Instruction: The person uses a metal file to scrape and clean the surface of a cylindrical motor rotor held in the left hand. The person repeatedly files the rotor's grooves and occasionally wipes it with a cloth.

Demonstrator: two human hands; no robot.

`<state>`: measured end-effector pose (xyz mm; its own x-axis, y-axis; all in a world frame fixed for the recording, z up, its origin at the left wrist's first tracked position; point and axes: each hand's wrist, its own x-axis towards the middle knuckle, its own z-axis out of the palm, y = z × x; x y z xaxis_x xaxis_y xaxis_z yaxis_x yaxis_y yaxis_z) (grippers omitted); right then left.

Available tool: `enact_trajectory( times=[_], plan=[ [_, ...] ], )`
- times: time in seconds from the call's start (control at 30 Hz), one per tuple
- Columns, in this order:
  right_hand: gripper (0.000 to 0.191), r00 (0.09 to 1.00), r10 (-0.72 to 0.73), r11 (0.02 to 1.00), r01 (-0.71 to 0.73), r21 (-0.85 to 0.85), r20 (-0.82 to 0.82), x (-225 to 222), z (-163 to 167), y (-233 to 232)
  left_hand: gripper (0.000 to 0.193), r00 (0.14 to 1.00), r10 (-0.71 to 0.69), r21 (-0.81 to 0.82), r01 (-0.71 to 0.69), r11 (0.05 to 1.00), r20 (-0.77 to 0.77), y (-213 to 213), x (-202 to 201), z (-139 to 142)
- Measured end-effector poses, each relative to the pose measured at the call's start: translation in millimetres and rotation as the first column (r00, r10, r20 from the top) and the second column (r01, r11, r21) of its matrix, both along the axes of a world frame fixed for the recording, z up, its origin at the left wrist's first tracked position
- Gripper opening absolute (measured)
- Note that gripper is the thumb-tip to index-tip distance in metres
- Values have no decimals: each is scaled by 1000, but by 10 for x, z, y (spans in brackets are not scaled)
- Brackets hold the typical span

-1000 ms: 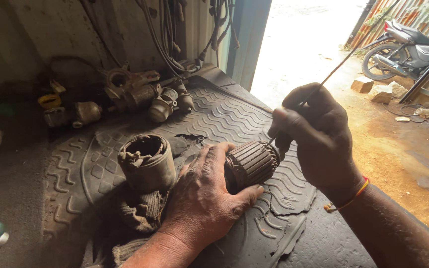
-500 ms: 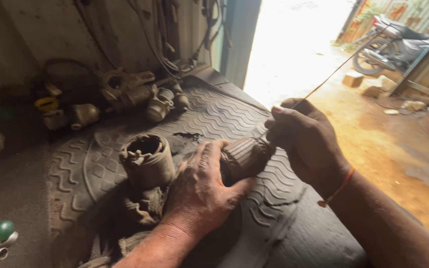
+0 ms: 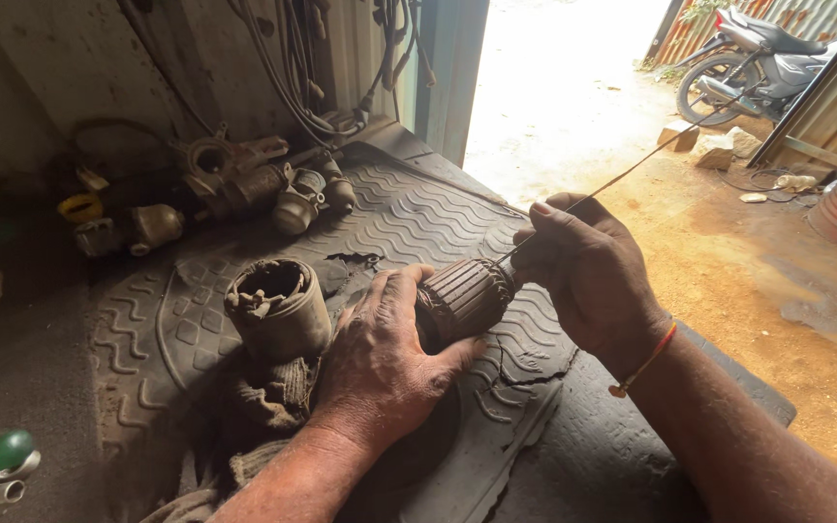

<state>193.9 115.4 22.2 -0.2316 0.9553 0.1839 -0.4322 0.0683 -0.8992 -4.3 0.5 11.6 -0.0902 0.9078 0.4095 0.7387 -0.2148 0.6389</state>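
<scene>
Armature [image 3: 462, 298] is half buried under the left hand [image 3: 380, 363], so its near end can't be seen at all. What shows is a rusty brown ribbed cylinder, slots running lengthwise. It lies on the rubber mat [image 3: 418, 213], long axis pointing up and right toward the right hand [image 3: 588, 276]. Left hand is wrapped around it. Right hand is closed, pinching a thin wire [image 3: 632, 172] whose tip meets the armature's far end.
</scene>
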Motion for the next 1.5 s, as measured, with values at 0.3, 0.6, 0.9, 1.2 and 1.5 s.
enact_trajectory(
  times=[0.3, 0.6, 0.9, 1.2, 1.5],
  plan=[
    [13, 999, 45, 998, -46, 50, 22, -17, -1, -32, 84, 999, 20, -57, -21, 998, -25, 5, 7, 17],
    [11, 1000, 6, 998, -8, 62, 28, -18, 0, -37, 85, 999, 31, -120, -29, 992, 11, -4, -2, 45],
    [12, 999, 8, 990, -14, 140, 42, -22, -38, -68, 77, 999, 26, -88, -23, 996, 30, -18, 1, 68],
    [14, 996, -27, 985, 11, 172, 91, -149, -29, -200, 82, 999, 24, -86, -22, 996, 23, 2, -6, 29],
    [19, 991, -55, 974, 27, 223, 121, -279, 29, -392, 80, 999, -1, -51, 3, 999, 36, 19, -17, -24]
  ],
)
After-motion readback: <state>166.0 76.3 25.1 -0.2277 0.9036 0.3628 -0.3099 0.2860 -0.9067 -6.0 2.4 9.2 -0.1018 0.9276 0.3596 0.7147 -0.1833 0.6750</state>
